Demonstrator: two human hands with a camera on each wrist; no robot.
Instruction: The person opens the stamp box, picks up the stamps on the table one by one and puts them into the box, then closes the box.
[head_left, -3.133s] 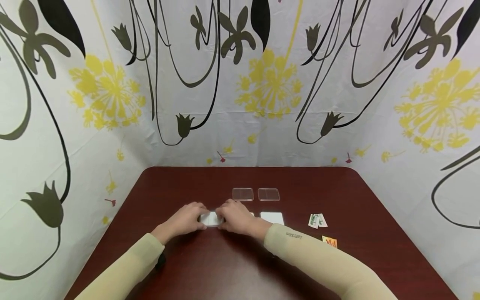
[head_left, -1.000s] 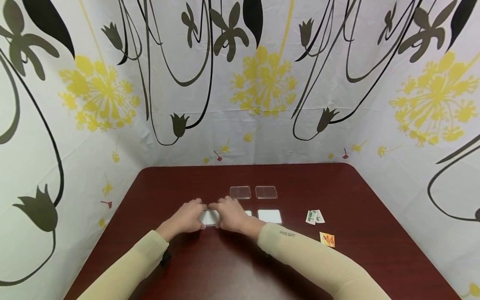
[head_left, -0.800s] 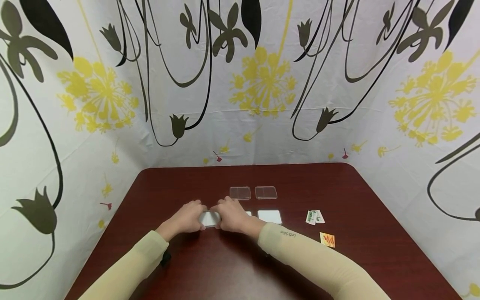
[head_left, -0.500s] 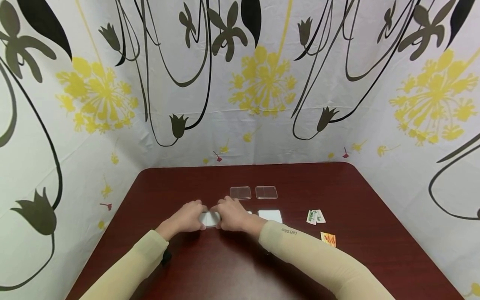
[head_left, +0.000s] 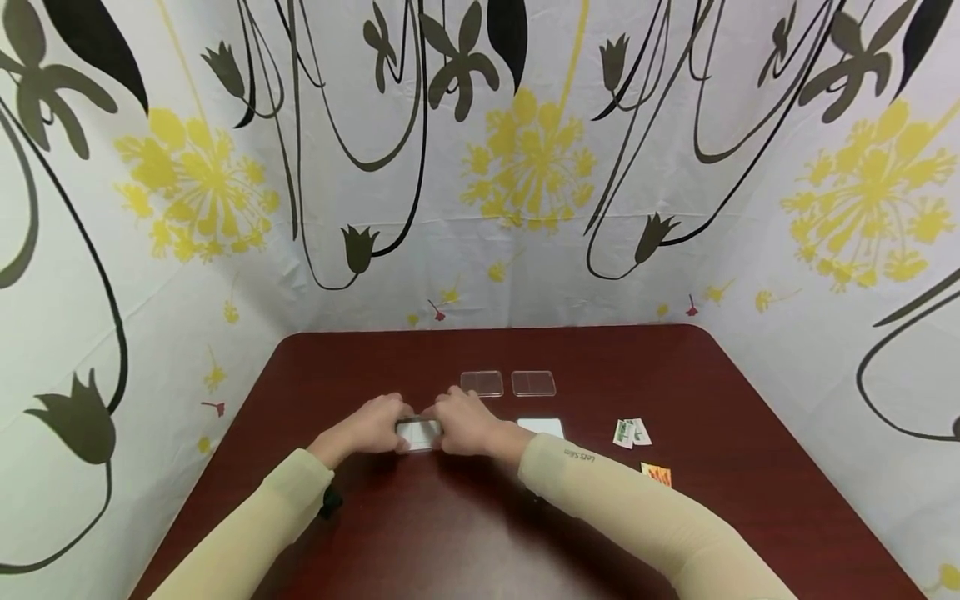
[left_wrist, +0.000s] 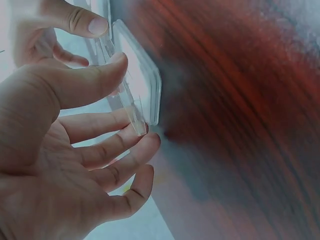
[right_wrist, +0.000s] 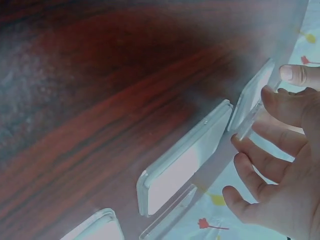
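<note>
Both hands hold a thin clear plastic lid [left_wrist: 131, 107] by its two ends, over a flat clear case [head_left: 418, 437] with a white filling on the table. In the left wrist view the lid is tilted and apart from the case, with a gap showing between them. My left hand [head_left: 372, 425] pinches the left end between thumb and fingers. My right hand [head_left: 467, 423] pinches the right end the same way; in the right wrist view the lid [right_wrist: 250, 121] shows at its fingertips. A second white-filled case [right_wrist: 185, 162] lies beside it, hidden behind the right hand in the head view.
Two clear lids [head_left: 482, 383] [head_left: 533, 383] lie behind the cases on the dark red table [head_left: 360, 358]. A third white case [head_left: 542, 427] sits to the right. Farther right are green-and-white packets [head_left: 632, 432] and an orange packet [head_left: 657, 475]. Patterned curtains surround the table.
Both hands have risen slightly from the case, and the lid's edge now shows between them. The second case's corner has gone out of sight behind the right hand.
</note>
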